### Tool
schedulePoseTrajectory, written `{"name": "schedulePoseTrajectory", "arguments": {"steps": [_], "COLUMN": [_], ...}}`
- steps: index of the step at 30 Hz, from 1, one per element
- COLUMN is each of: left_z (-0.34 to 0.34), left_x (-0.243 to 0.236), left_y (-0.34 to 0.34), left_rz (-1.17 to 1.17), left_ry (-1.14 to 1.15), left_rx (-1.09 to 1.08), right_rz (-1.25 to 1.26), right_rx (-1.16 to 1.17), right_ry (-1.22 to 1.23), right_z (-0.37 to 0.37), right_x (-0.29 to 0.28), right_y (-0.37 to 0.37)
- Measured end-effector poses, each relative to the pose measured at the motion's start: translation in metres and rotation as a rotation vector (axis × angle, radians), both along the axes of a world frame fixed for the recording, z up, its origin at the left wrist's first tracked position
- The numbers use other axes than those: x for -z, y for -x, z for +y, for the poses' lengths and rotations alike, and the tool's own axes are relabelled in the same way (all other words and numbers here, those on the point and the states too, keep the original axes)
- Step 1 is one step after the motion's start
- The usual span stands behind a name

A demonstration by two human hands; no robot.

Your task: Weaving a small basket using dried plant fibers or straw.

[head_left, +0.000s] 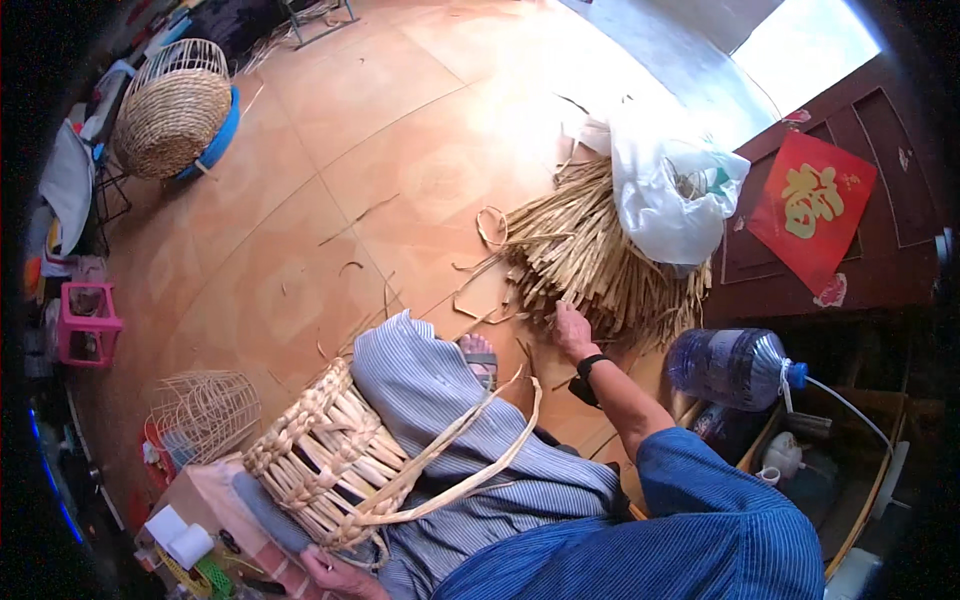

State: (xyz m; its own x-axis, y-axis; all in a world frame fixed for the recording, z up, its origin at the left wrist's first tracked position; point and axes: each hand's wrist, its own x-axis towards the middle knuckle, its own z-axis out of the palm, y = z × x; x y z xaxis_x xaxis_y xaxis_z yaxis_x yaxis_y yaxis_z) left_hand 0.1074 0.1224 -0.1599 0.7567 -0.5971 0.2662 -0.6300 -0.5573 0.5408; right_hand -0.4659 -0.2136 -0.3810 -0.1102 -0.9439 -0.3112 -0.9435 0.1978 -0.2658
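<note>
A half-woven straw basket (330,455) with a braided rim and open slats lies tilted across my lap, on a striped grey-blue cloth (420,370). Two long loose straw strands (490,465) trail from it to the right. My left hand (340,575) is low by the basket's near end, its fingers bent; what they hold is hidden. My right hand (573,332), with a black band at the wrist, reaches out to a big bundle of dried straw (590,235). Its fingers are closed on straw at the bundle's near edge.
A white plastic bag (665,195) covers the bundle's far end. A large water bottle (725,368) with a tube stands right, below a dark door (880,180). Left are a round woven basket (172,122), a pink stool (88,322) and a wire-like frame basket (210,410). Straw scraps litter the tiles.
</note>
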Motion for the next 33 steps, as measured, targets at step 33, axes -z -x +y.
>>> {"name": "schedulePoseTrajectory", "arguments": {"steps": [33], "left_z": [-0.029], "left_x": [-0.042], "left_y": [0.019], "left_rz": [-0.234], "left_ry": [-0.081], "left_rx": [-0.022], "right_rz": [-1.093], "right_rx": [0.234], "right_ry": [0.203], "right_z": [-0.076], "right_x": [-0.093], "right_y": [-0.053]}}
